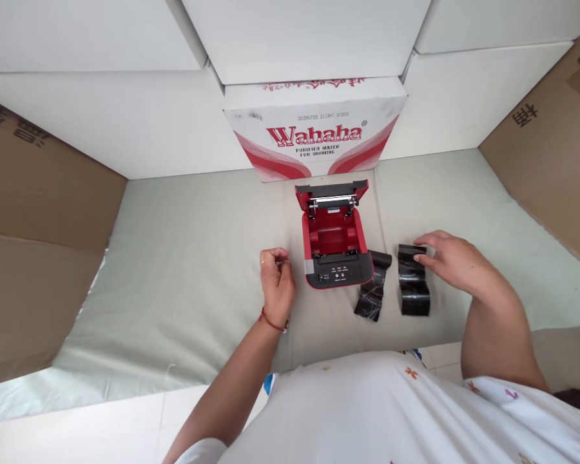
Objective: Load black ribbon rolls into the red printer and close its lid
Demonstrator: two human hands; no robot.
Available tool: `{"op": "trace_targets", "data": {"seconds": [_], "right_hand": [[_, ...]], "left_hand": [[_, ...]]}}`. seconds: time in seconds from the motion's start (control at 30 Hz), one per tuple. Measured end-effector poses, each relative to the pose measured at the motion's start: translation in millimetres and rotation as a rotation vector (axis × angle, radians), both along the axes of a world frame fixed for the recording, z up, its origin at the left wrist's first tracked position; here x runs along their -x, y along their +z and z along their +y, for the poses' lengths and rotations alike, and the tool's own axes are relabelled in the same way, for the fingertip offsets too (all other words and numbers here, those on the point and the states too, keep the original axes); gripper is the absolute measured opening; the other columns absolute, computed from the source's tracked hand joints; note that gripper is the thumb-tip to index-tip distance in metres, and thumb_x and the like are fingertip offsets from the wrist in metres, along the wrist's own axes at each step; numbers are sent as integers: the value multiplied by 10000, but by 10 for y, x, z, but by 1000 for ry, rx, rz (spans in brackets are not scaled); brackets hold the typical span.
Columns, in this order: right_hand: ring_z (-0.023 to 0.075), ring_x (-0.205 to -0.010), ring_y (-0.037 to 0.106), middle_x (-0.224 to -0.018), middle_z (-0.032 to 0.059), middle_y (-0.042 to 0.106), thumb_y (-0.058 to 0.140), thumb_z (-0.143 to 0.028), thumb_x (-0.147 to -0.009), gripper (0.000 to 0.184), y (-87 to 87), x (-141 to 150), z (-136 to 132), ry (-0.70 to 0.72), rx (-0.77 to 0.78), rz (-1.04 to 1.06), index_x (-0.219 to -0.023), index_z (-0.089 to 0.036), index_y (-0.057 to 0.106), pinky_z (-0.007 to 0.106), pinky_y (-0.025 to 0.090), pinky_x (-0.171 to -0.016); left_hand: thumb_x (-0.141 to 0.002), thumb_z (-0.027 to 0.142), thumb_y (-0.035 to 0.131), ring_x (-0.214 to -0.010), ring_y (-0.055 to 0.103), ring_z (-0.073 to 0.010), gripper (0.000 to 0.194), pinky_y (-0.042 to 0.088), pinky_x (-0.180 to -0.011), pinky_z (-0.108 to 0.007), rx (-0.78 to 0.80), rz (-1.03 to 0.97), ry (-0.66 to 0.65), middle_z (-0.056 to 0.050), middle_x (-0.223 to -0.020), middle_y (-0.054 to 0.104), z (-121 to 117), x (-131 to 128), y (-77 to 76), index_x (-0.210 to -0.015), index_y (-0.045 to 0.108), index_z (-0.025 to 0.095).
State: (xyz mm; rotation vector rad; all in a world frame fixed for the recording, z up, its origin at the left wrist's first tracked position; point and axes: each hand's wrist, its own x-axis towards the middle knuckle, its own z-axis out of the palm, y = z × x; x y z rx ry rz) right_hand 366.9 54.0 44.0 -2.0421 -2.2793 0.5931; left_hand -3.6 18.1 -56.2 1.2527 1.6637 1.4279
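A red and black printer [335, 238], seemingly a small receipt or label printer, stands on the cloth with its lid tipped back and its red bay showing. Just left of it rests my left hand [276, 277], fingers curled in, with nothing visible in them. My right hand [444, 258] has its thumb and fingers closed on the right end of a black plastic roll [413, 290], whose glossy strip lies partly unrolled toward me. Between that roll and the printer lies another black plastic roll [374, 290], crinkled and partly unrolled, touching or close to the printer's right side.
Behind the printer stands a Wahaha water carton [328, 132], against stacked white boxes [314, 38]. Brown cardboard boxes flank the left [38, 225] and right [551, 142]. A pale green cloth [198, 258] covers the table, whose front edge runs close to my body.
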Motion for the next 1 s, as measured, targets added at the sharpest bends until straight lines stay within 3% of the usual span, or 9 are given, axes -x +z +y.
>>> {"op": "trace_targets", "data": {"seconds": [0.1,0.2,0.3,0.43,0.53,0.63,0.77,0.87,1.0], "right_hand": [[221,-904,738,-1323,114,733,545,-412,-1000,385,-105,283,-25,74,-60,106,-1263,-228,758,375,573,-859],[255,-1017,740,-1276,123,736,555,-333,-1014,362,-127,608,-23,168,54,34,-1295,-204,743,367,559,-859],[276,-974,734,-1209,135,729,595,-275,-977,333,-80,728,-12,210,135,-51,-1254,-177,750,373,545,-797],[212,-916,714,-1108,90,738,617,-321,-986,258,244,466,-6,353,192,161,-1168,-231,777,341,558,-833],[174,-726,635,-1105,102,711,675,-490,-975,329,600,295,15,318,135,421,-1202,-288,800,321,517,-614],[148,-639,535,-896,39,638,751,-507,-924,361,780,460,67,272,25,501,-1212,-299,821,313,453,-573],[147,-653,548,-742,-20,604,713,-354,-956,339,611,1029,191,260,-110,377,-1269,-254,796,309,461,-700],[199,-847,681,-977,41,762,668,-273,-982,332,405,1385,278,250,-159,128,-1295,-230,771,324,467,-767],[270,-1041,737,-1258,82,786,588,-285,-1025,372,297,1597,354,260,-142,-66,-1369,-243,723,344,465,-742]], "left_hand": [[-849,144,513,-755,529,-157,136,418,-728,-282,11,17,-64,15,-775,556,-6,8,16,-769,580,230],[-814,131,491,-714,523,-152,172,403,-699,-276,17,32,-102,23,-709,551,-9,2,36,-702,581,227],[-800,126,488,-700,527,-148,182,397,-688,-271,15,40,-105,25,-705,568,-8,1,43,-699,602,226],[-784,116,485,-702,548,-147,192,411,-696,-270,5,50,-114,23,-709,588,-16,9,40,-699,618,225],[-784,104,479,-697,558,-144,206,422,-691,-266,-11,63,-135,23,-712,592,-36,-3,43,-700,622,225],[-788,91,474,-692,565,-140,216,429,-679,-261,-43,87,-165,25,-716,594,-53,-35,45,-697,617,225],[-790,62,476,-667,568,-131,226,438,-651,-253,-109,145,-178,30,-703,586,-56,-55,46,-693,601,223],[-856,56,491,-750,608,-143,232,485,-711,-267,-191,203,-112,13,-780,616,-86,-47,73,-775,631,222],[-939,106,560,-995,657,-191,206,548,-892,-338,-381,316,7,-43,-999,660,-200,-82,183,-1044,687,230]]}}
